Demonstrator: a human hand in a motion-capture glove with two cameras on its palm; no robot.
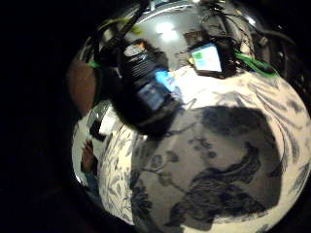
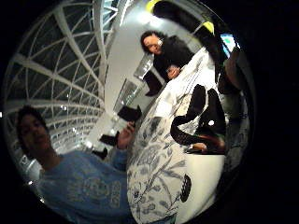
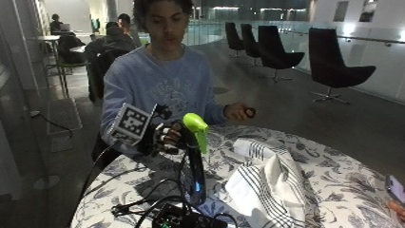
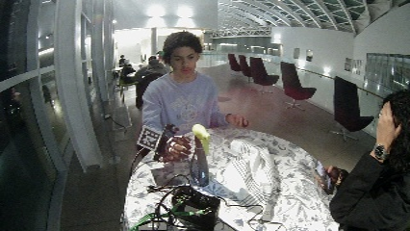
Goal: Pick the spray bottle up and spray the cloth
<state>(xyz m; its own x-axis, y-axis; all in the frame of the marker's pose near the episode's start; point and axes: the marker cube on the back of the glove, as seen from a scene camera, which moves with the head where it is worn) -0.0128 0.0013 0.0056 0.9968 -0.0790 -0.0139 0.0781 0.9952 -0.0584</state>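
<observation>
Outside view, progress: the tall dark translucent spray bottle with a lime-green trigger head [image 3: 195, 161] stands upright on the round table with a blue-and-white floral cover [image 3: 335, 190]; not yet lifted as far as I can judge, no spraying seen.
Outside view, hand: the black-gloved right hand [image 3: 166, 137] is at the bottle's neck just under the green head, fingers curled toward it; whether they close round it I cannot tell.
Outside view, cloth: the white cloth with dark stripes [image 3: 269, 187] lies crumpled just beside the bottle.
Outside view, axis: long axis vertical; which way the nozzle points I cannot tell.
Wide outside view: bottle [image 4: 199, 159] upright near the table's edge, gloved hand [image 4: 173, 147] beside its upper part, cloth [image 4: 247, 168] alongside.
Palm views: floral cover [image 1: 228, 160] below the palm; the bottle is not clearly told apart.
Left to do: lift, aim at cloth, squeeze trigger.
</observation>
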